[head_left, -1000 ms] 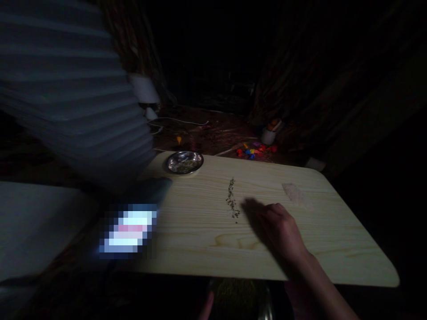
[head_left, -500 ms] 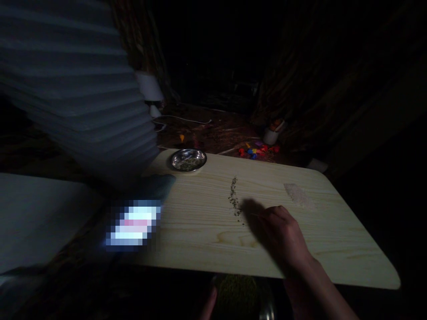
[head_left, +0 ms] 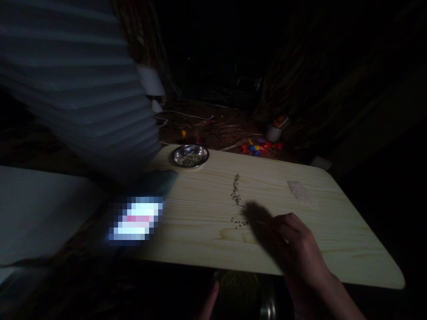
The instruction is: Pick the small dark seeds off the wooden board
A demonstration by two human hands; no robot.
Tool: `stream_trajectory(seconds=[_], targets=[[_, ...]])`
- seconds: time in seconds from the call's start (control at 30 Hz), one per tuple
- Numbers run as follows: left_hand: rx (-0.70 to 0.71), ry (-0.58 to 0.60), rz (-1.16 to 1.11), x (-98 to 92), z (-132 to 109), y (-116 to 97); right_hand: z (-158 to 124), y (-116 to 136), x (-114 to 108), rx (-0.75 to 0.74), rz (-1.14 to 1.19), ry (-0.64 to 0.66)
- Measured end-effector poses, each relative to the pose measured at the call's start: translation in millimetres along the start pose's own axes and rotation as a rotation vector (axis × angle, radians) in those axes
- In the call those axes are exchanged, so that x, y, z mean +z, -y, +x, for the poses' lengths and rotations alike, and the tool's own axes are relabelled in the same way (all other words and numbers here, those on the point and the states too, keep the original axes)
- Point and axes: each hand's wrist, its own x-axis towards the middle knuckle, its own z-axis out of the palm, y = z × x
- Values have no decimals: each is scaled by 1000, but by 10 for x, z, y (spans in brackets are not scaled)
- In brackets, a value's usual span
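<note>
My right hand (head_left: pixel 300 246) is closed in a pinch above the table, on what looks like a thin pale stick (head_left: pixel 260 222). The stick points left toward a few loose dark green grains (head_left: pixel 239 223). Beyond them runs a narrow line of similar grains (head_left: pixel 236 189), with some pale ones mixed in. Only one digit of my left hand (head_left: pixel 211 300) shows, at the left rim of a metal container (head_left: pixel 268 306) below the table's near edge. It appears to grip that container, though its other fingers are hidden. Small green grains (head_left: pixel 240 286) fill the container.
A shallow steel bowl (head_left: pixel 191 156) with grains stands at the table's far left. Pale grains (head_left: pixel 303 194) lie in a patch at right on the wooden table (head_left: pixel 200 231). A bright blurred screen (head_left: pixel 136 220) is at left. Colourful small objects (head_left: pixel 262 147) lie beyond the table.
My right hand has drawn slightly right and nearer. Several dark grains now lie apart from the line, closer to me. The view has shifted a little; my left hand stays at the container.
</note>
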Motion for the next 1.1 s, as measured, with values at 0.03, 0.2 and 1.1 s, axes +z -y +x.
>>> stream_trajectory(seconds=[0.03,0.2,1.1], targets=[[1,0,1,4,1,-6,-29,3,-40,5,8,-15],[33,23,-3,38,-29,-108,-166,54,-118,59,54,-28],[-44,-83,-9,-71,107,308,-80,98,90,167,85,29]])
